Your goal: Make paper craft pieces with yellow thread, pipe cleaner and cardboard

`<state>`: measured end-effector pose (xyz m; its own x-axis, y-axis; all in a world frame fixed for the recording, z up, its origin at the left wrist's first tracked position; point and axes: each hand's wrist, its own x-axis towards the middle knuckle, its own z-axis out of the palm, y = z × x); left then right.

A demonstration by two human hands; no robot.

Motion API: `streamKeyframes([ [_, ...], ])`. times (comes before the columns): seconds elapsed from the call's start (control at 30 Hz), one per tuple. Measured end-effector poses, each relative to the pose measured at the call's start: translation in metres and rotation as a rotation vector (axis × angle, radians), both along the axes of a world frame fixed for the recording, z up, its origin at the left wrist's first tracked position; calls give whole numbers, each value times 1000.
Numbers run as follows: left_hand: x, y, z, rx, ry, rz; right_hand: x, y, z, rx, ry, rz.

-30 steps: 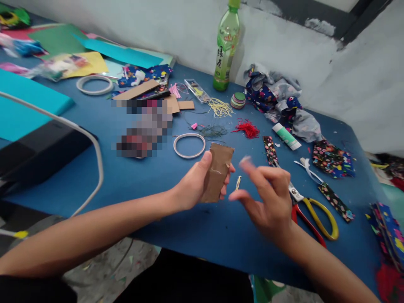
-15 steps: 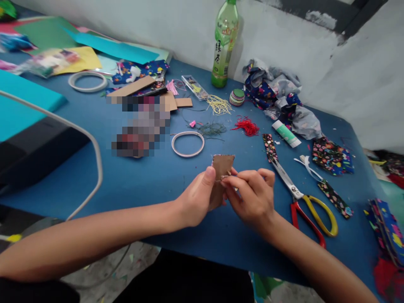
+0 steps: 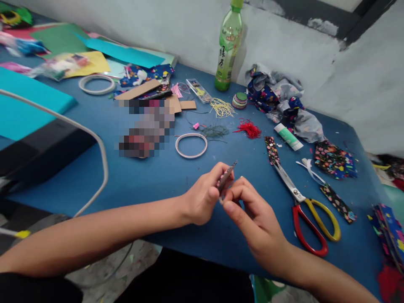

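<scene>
My left hand [image 3: 203, 195] grips a small brown card piece [image 3: 225, 177] with patterned edges, turned nearly edge-on to the camera. Close at its right, my right hand [image 3: 249, 210] has thumb and index finger pinched at the piece's lower edge, on a small pale bit that is too small to make out. Both hands are above the blue table [image 3: 151, 181], near its front edge. Open scissors [image 3: 296, 193] with a red and a yellow handle lie to the right, their blades by a floral strip [image 3: 271, 149].
A tape ring [image 3: 191, 145], red threads [image 3: 249, 128] and a glue stick [image 3: 288, 136] lie beyond the hands. Farther back stand a green bottle [image 3: 227, 50] and crumpled fabric [image 3: 277, 90]. A white cable [image 3: 102, 155] curves at left.
The brown piece has turned from showing its flat face to nearly edge-on. My right hand has rotated and moved slightly lower beside it. The camera view has shifted a little.
</scene>
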<state>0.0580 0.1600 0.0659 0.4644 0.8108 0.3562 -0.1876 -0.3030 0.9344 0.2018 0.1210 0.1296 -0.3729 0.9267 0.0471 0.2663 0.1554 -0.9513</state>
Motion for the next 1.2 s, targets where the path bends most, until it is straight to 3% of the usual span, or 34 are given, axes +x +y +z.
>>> streamKeyframes([
  [0.13, -1, 4, -4, -25, -22, -4, 2, -10, 21, -208, 113, 84],
  [0.2, 1, 5, -7, -133, -95, 14, 6, -13, 30, -170, 121, 105],
  [0.27, 5, 5, -8, -274, -181, -12, 11, -12, 32, -11, 97, 30],
  [0.33, 8, 3, -7, -419, -245, -94, 16, -6, 26, 173, 63, -96],
  [0.4, 10, 2, -3, -543, -280, -159, 19, 4, 14, 219, 65, -115],
  [0.5, 9, 2, 2, -599, -224, -149, 22, 19, -4, 38, 203, -9],
  [0.6, 7, 8, 5, -570, 14, -64, 24, 29, -14, -142, 379, 6],
  [0.7, 4, 14, 4, -465, 265, 80, 27, 34, -17, -276, 488, -12],
  [0.8, 0, 19, 5, -148, 311, 250, 27, 36, -15, -369, 556, -42],
  [0.87, -2, 20, 8, 19, 232, 254, 27, 38, -14, -426, 591, -61],
  [1.0, -4, 20, 13, 78, 123, 167, 24, 41, -14, -600, 672, -30],
  [1.1, -5, 21, 10, 167, 115, 273, 22, 41, -14, -761, 760, -3],
  [1.2, -8, 26, 8, 373, 129, 339, 20, 39, -12, -840, 830, 0],
])
